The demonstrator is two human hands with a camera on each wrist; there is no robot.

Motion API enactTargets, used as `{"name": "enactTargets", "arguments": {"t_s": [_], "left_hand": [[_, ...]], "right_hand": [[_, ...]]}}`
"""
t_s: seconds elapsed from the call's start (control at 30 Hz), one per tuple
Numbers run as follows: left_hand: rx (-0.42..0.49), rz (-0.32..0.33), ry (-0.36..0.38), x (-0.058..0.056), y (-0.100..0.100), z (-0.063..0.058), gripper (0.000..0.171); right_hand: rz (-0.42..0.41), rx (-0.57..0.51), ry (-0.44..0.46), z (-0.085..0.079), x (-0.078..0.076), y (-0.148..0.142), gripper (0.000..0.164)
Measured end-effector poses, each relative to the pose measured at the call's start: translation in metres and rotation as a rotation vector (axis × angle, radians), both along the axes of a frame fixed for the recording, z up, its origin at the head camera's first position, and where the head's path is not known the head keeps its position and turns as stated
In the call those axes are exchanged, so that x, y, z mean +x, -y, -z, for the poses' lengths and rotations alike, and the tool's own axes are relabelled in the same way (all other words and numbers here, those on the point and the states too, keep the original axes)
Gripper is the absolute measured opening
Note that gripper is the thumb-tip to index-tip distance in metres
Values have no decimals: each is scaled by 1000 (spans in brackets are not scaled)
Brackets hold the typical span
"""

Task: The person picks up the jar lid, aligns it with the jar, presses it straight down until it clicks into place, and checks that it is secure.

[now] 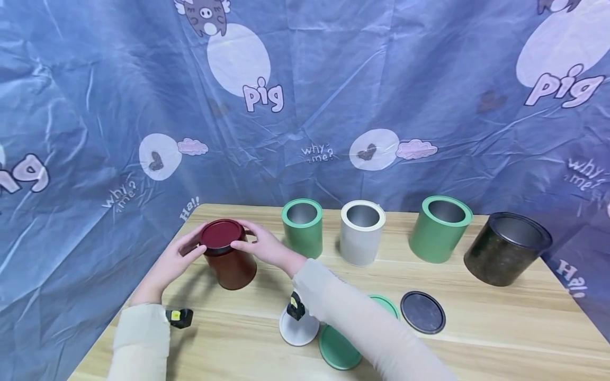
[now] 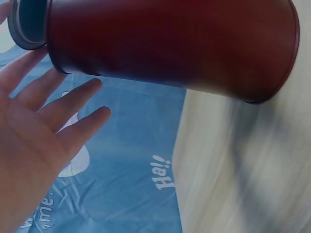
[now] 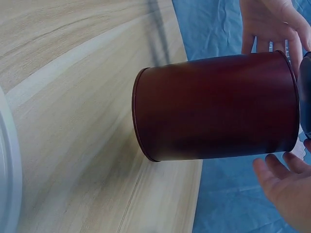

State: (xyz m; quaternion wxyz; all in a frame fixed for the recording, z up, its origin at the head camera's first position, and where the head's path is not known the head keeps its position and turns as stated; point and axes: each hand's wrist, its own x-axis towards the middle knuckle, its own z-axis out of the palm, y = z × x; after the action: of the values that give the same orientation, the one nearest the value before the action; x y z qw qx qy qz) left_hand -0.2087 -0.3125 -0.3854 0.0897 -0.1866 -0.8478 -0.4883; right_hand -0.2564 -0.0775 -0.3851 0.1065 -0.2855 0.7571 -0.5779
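Nearest, 4 lids (image 1: 339,349) lie on our desk (image 1: 229,344). Beyond, at left, our left hand (image 1: 177,256) and right hand (image 1: 268,246) pinch the red lid (image 1: 221,234) with their fingers (image 1: 189,236), close over the upright red can (image 1: 233,271). Toward the back, rightward, we see 4 more cans (image 1: 360,246).

I count five cans (image 1: 360,244) and five lids (image 1: 423,312), each set one red, two green, one white, one black.
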Motion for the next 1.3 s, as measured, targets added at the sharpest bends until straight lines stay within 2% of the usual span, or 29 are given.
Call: {"name": "enactTargets", "arguments": {"t_s": [0.27, 0.8, 1.07, 1.3], "left_hand": [[-27, -64, 64, 2, 0, 1, 54], [3, -27, 96, -3, 3, 11, 55], [-29, -54, 99, 0, 1, 15, 55], [-64, -94, 103, 4, 1, 17, 55]], "right_hand": [[-12, 9, -3, 2, -3, 1, 54], [10, 42, 13, 4, -3, 3, 57], [12, 38, 20, 10, -3, 3, 57], [-7, 57, 20, 9, -1, 1, 58]]}}
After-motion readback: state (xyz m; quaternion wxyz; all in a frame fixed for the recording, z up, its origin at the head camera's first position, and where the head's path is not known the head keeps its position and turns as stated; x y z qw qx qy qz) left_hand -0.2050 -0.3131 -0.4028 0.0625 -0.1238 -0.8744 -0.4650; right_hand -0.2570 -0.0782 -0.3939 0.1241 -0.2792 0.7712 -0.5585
